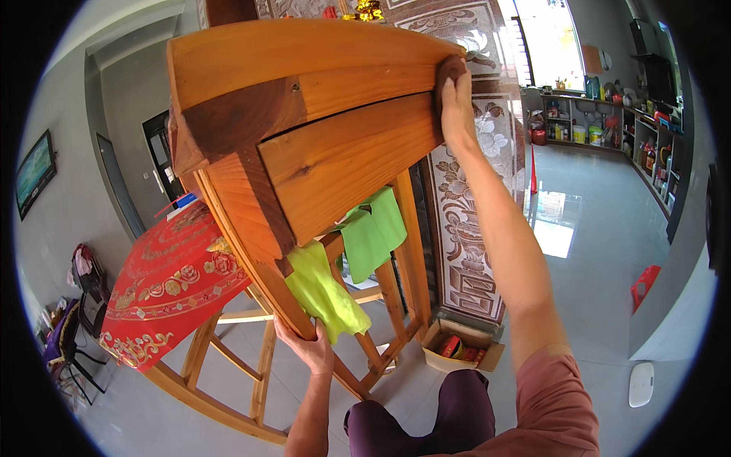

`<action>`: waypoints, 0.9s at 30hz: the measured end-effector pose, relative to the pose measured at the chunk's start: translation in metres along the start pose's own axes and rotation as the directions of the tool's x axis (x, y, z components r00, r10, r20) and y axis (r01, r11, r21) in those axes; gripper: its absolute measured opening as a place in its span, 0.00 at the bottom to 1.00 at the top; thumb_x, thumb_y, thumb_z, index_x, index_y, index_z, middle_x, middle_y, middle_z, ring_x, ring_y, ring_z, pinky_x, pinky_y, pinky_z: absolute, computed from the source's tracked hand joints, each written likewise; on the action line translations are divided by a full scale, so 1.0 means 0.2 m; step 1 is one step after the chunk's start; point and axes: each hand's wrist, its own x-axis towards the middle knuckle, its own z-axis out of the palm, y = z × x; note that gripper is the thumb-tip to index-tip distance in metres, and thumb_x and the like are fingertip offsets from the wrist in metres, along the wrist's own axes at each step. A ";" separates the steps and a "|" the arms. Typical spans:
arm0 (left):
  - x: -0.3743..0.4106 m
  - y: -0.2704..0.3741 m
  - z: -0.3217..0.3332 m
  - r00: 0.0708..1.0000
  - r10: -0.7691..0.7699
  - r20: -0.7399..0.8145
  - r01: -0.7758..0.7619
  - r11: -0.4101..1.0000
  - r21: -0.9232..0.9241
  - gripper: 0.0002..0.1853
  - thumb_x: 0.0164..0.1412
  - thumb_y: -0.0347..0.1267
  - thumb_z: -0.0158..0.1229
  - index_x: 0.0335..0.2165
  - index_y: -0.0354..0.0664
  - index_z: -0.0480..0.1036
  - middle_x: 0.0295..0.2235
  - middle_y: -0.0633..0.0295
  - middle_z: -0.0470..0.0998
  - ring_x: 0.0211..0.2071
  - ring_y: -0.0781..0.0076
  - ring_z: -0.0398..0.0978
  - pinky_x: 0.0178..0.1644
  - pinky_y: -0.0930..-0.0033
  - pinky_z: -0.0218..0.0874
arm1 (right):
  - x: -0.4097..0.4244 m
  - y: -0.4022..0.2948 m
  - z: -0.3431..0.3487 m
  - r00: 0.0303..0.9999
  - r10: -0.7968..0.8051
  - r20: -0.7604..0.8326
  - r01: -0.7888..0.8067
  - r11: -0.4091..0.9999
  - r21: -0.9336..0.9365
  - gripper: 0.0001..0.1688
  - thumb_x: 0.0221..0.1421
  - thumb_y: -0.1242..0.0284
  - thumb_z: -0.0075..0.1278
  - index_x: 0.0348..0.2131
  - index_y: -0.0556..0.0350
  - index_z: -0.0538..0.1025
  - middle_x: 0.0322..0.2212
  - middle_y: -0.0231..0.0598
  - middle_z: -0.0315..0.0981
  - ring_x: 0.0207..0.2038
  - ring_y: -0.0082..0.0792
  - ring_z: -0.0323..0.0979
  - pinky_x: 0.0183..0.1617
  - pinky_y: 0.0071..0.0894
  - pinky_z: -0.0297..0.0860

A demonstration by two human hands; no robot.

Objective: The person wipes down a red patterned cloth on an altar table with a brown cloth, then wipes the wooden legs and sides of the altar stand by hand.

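A tall table of orange-brown varnished wood stands close before me, with a dark gap below its upper side board. My left hand grips one of its upright legs low down, below a yellow-green cloth. Higher up, my right hand is round the dark rounded wooden end at the right of the top; the far fingers are hidden. The yellow-green cloth and a green cloth hang over wooden bars beneath the side boards.
A red patterned tablecloth covers a wooden-framed table at left. An open cardboard box with red packets sits on the floor by the patterned wall panel. Shelves with containers line the far right, and a white floor scale lies nearer.
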 end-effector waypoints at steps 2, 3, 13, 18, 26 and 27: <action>0.00 0.02 0.01 1.000 0.027 -0.001 -0.026 0.999 0.046 0.48 0.49 0.20 0.62 0.66 0.38 0.48 0.60 0.47 0.57 0.62 0.47 0.55 0.67 0.51 0.45 | 0.05 0.03 0.01 0.995 0.083 -0.054 -0.083 0.997 -0.004 0.35 0.68 0.61 0.34 0.66 0.63 0.54 0.66 0.63 0.48 0.67 0.62 0.50 0.70 0.46 0.49; -0.01 0.01 0.01 0.999 0.037 -0.002 -0.036 0.997 0.073 0.47 0.50 0.20 0.62 0.66 0.39 0.48 0.60 0.49 0.57 0.61 0.50 0.56 0.67 0.54 0.46 | 0.04 -0.05 0.01 0.986 0.149 -0.067 -0.149 0.989 0.012 0.33 0.68 0.62 0.35 0.64 0.65 0.57 0.64 0.64 0.52 0.66 0.61 0.53 0.69 0.45 0.51; 0.01 -0.04 -0.02 0.998 0.058 0.018 -0.059 0.995 0.084 0.51 0.45 0.23 0.67 0.65 0.36 0.49 0.63 0.42 0.56 0.65 0.40 0.52 0.68 0.45 0.45 | 0.24 0.07 -0.11 0.927 0.140 -0.347 -0.146 0.989 0.007 0.23 0.62 0.73 0.46 0.55 0.61 0.71 0.57 0.54 0.67 0.60 0.49 0.63 0.64 0.39 0.57; 0.01 -0.03 -0.03 0.998 0.057 0.005 -0.057 0.994 0.093 0.50 0.45 0.24 0.67 0.64 0.36 0.49 0.63 0.42 0.55 0.64 0.39 0.54 0.67 0.46 0.49 | 0.33 0.01 -0.03 0.965 0.243 -0.097 -0.219 0.954 0.204 0.27 0.67 0.66 0.42 0.61 0.57 0.67 0.58 0.49 0.67 0.59 0.46 0.65 0.63 0.36 0.58; 0.02 -0.01 -0.05 0.998 0.065 0.004 -0.065 0.991 0.119 0.49 0.47 0.25 0.67 0.64 0.37 0.49 0.63 0.43 0.54 0.64 0.40 0.55 0.66 0.48 0.52 | -0.24 -0.74 0.11 0.955 -0.294 -0.027 0.295 0.955 0.043 0.35 0.69 0.58 0.34 0.67 0.56 0.56 0.70 0.55 0.39 0.71 0.54 0.40 0.73 0.45 0.39; 0.02 0.00 -0.05 0.998 0.056 0.002 -0.056 0.992 0.110 0.49 0.48 0.25 0.67 0.65 0.37 0.49 0.63 0.43 0.54 0.64 0.40 0.55 0.66 0.49 0.52 | -0.31 -0.84 0.12 0.928 -0.372 -0.006 0.371 0.925 0.076 0.36 0.69 0.57 0.34 0.68 0.57 0.54 0.70 0.57 0.38 0.71 0.57 0.40 0.73 0.46 0.38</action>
